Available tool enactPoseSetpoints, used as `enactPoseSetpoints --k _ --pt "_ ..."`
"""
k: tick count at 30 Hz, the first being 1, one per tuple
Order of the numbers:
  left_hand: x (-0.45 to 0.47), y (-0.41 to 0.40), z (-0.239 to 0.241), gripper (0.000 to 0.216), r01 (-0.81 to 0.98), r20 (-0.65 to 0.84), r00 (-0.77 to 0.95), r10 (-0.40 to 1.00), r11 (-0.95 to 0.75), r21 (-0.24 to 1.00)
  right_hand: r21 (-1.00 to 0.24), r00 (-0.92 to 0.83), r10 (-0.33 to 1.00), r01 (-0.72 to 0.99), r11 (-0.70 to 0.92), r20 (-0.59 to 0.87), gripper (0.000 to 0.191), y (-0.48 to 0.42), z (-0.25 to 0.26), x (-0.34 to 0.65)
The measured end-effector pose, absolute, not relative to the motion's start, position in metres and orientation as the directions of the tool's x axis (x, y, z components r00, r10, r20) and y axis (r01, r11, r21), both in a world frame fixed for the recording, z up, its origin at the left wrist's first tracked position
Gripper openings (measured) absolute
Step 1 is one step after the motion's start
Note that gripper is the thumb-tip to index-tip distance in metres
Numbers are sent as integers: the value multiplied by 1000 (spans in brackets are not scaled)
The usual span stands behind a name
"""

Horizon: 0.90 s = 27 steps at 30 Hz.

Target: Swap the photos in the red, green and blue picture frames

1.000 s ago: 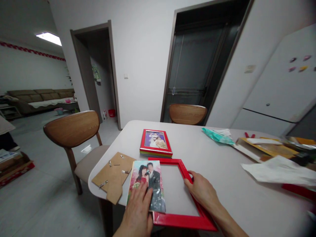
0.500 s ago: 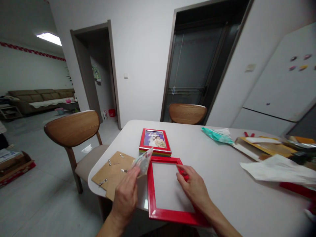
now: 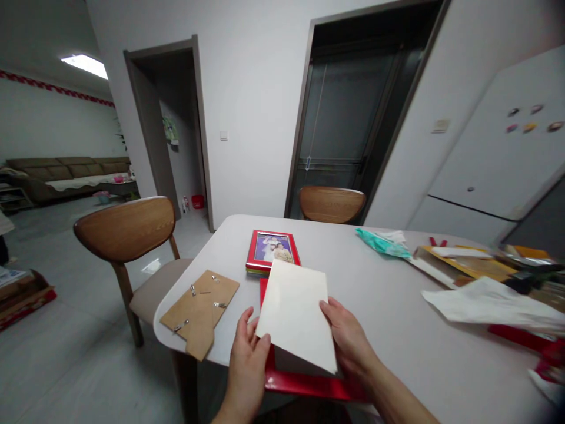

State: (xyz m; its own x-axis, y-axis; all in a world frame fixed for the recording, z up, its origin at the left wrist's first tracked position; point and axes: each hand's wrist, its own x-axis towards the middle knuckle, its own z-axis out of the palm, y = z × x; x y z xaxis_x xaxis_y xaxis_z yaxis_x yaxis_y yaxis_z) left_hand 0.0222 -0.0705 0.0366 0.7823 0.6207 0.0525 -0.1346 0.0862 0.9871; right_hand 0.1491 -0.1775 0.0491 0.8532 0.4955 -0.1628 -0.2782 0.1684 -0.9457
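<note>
Between my hands a white sheet (image 3: 296, 312), blank on the side facing me, is tilted over a red picture frame (image 3: 313, 384). My left hand (image 3: 248, 362) grips its lower left corner, the thumb on top. On the right edge, my right hand (image 3: 348, 335) pinches the sheet with thumb and fingers. The sheet covers most of the frame, which lies at the table's near edge. A brown backing board (image 3: 200, 312) with metal clips rests to the left. Beyond the frame lies a stack of framed pictures, the top one a red-framed photo (image 3: 273, 247) of people.
On the right of the white table (image 3: 375, 353) are a teal plastic wrapper (image 3: 383, 244), an opened cardboard package (image 3: 468, 265) and a crumpled white sheet of packing (image 3: 494, 303). Wooden chairs stand at the left (image 3: 128, 229) and far side (image 3: 332, 204).
The sheet in my left hand has moved right over the red frame and now shows its white side. My right hand has left the frame's right side and taken the sheet's edge.
</note>
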Motion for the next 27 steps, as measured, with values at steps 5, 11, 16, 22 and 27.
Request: enactPoseSetpoints --k 5,11,16,22,27 --pt "11 -69 26 55 94 105 898 428 -418 903 -960 800 530 -249 -132 -280 39 -205 46 175" --pt "10 -71 25 58 61 83 982 170 -702 710 -971 825 522 -129 -200 -217 43 -193 34 177" --pt "11 -64 30 33 54 74 989 129 -771 635 -861 838 542 232 -452 -59 33 -188 36 184" --pt "11 -60 31 33 40 57 994 93 -794 606 -323 841 532 531 -783 95 30 -193 35 185" --pt "10 -61 47 34 62 -1 997 74 -826 560 -199 843 525 537 -820 114 34 -190 34 180"
